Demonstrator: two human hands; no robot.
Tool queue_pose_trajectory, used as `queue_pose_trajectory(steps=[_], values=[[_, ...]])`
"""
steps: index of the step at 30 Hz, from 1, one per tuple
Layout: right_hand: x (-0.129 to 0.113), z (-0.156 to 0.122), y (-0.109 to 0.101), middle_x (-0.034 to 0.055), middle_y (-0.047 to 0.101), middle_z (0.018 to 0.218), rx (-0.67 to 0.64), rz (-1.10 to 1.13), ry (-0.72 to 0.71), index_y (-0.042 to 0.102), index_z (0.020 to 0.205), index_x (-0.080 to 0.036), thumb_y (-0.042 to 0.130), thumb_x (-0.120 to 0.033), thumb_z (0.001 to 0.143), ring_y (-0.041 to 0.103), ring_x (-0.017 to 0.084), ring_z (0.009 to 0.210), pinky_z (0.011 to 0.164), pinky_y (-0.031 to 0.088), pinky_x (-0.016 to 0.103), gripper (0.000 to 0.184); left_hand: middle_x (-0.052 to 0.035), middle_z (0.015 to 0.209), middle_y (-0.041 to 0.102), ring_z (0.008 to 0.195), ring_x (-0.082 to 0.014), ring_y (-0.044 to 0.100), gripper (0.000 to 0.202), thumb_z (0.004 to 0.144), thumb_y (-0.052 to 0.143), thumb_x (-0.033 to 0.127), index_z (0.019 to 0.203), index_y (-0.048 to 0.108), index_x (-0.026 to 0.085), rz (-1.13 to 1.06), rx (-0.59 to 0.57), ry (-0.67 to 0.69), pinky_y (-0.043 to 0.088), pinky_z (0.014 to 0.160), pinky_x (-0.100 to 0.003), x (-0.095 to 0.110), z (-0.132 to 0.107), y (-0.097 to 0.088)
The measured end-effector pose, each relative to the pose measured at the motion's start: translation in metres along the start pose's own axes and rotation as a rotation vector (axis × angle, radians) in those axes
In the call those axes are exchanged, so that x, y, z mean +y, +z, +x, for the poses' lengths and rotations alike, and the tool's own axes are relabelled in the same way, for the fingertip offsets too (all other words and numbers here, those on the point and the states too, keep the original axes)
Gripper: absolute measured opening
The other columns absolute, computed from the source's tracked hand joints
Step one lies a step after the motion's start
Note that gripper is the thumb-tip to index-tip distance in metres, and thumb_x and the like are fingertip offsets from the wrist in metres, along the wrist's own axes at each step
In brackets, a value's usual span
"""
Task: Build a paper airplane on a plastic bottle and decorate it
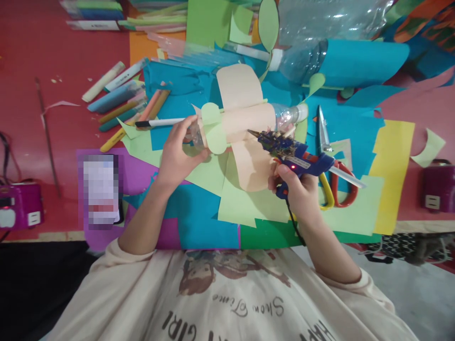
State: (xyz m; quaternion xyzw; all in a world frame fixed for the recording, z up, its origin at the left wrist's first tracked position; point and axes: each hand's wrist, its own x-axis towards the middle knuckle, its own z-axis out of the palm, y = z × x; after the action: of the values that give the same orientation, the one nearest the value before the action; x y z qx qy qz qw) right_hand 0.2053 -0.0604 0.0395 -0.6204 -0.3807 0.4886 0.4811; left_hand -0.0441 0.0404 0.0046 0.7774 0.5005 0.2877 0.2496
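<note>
A small clear plastic bottle (284, 116) lies on its side, wrapped in peach paper (249, 122) with peach paper wings (240, 86) above and below. A light green paper piece (213, 128) sits across it near the base. My left hand (179, 154) is closed around the bottle's base end, thumb below and fingers above. Gripped in my right hand (296, 189) is a blue hot glue gun (298, 158) with a lit red light, a glue stick jutting from its back. Its nozzle points left, over the peach wrap; contact cannot be made out.
Scissors (344, 184) lie right of the glue gun. A larger bottle with blue paper (366, 64) lies behind. Several markers (113, 97) and a phone (101, 189) are on the left. Coloured paper sheets (393, 175) cover the red table (28, 104). Purple power sockets (440, 188) stand at both sides.
</note>
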Motion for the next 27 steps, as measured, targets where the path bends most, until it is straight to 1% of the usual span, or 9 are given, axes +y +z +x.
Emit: queue_pose_trajectory(steps=[5,11,14,17,20,22,25,27], values=[[0.002,0.000,-0.008,-0.0033,0.057,0.051,0.054,0.006,-0.024,0.056,0.064,-0.020,0.067,-0.043,0.082,0.052,0.010,0.042,0.040,0.040,0.023,0.031,-0.0105,0.137,0.057,0.123,-0.0298,0.059,0.066,0.083,0.059,0.067,0.137,0.044,0.030,-0.001,0.006,-0.004,0.057,0.094,-0.039,0.001,0.000,0.000],[0.001,0.000,-0.018,-0.0030,0.057,0.052,0.090,0.035,-0.031,0.055,0.063,-0.022,0.066,-0.037,0.084,0.053,0.011,0.045,0.042,0.040,0.023,0.028,-0.0100,0.138,0.056,0.123,-0.0297,0.059,0.067,0.082,0.060,0.066,0.137,0.044,0.031,-0.001,0.006,-0.007,0.057,0.094,-0.039,0.001,0.000,0.000],[0.000,0.000,-0.017,-0.0028,0.057,0.052,0.101,0.034,-0.023,0.056,0.063,-0.021,0.068,-0.041,0.082,0.053,0.011,0.044,0.043,0.040,0.024,0.029,-0.0099,0.138,0.057,0.123,-0.0292,0.059,0.066,0.083,0.061,0.065,0.137,0.044,0.031,-0.006,0.011,-0.008,0.057,0.094,-0.038,0.000,0.000,0.000],[0.000,-0.001,-0.014,-0.0016,0.060,0.057,0.144,0.015,-0.012,0.062,0.067,-0.020,0.070,-0.046,0.078,0.053,0.011,0.044,0.040,0.040,0.024,0.030,-0.0099,0.138,0.056,0.123,-0.0292,0.059,0.066,0.083,0.061,0.064,0.138,0.044,0.031,-0.014,0.006,0.003,0.057,0.094,-0.037,0.000,0.000,0.000],[0.000,-0.002,-0.015,-0.0017,0.060,0.054,0.198,0.000,-0.009,0.066,0.072,-0.019,0.071,-0.045,0.078,0.053,0.011,0.042,0.039,0.040,0.024,0.028,-0.0099,0.140,0.055,0.127,-0.0304,0.056,0.066,0.084,0.062,0.061,0.139,0.043,0.030,-0.027,0.006,0.008,0.055,0.096,-0.039,-0.001,0.000,0.000],[-0.002,-0.002,-0.023,-0.0013,0.061,0.054,0.267,0.016,-0.025,0.067,0.074,-0.018,0.071,-0.040,0.077,0.053,0.011,0.040,0.038,0.040,0.024,0.023,-0.0094,0.145,0.052,0.130,-0.0311,0.054,0.066,0.085,0.062,0.058,0.142,0.040,0.032,-0.053,0.017,0.007,0.054,0.099,-0.040,-0.002,0.000,0.001],[-0.006,0.000,-0.046,0.0010,0.067,0.064,0.456,0.068,-0.044,0.068,0.070,-0.018,0.073,-0.033,0.065,0.053,0.012,0.037,0.031,0.037,0.026,0.016,-0.0077,0.150,0.047,0.134,-0.0301,0.051,0.069,0.086,0.064,0.055,0.144,0.032,0.036,-0.122,0.064,0.004,0.051,0.104,-0.044,-0.006,0.002,0.000],[-0.008,0.004,-0.069,-0.0013,0.059,0.050,0.570,0.002,-0.020,0.064,0.059,-0.020,0.074,-0.029,0.057,0.049,0.014,0.032,0.029,0.037,0.028,0.013,-0.0068,0.149,0.048,0.134,-0.0290,0.051,0.068,0.085,0.065,0.054,0.142,0.033,0.038,-0.157,0.096,0.006,0.049,0.107,-0.046,-0.010,0.003,-0.001]])
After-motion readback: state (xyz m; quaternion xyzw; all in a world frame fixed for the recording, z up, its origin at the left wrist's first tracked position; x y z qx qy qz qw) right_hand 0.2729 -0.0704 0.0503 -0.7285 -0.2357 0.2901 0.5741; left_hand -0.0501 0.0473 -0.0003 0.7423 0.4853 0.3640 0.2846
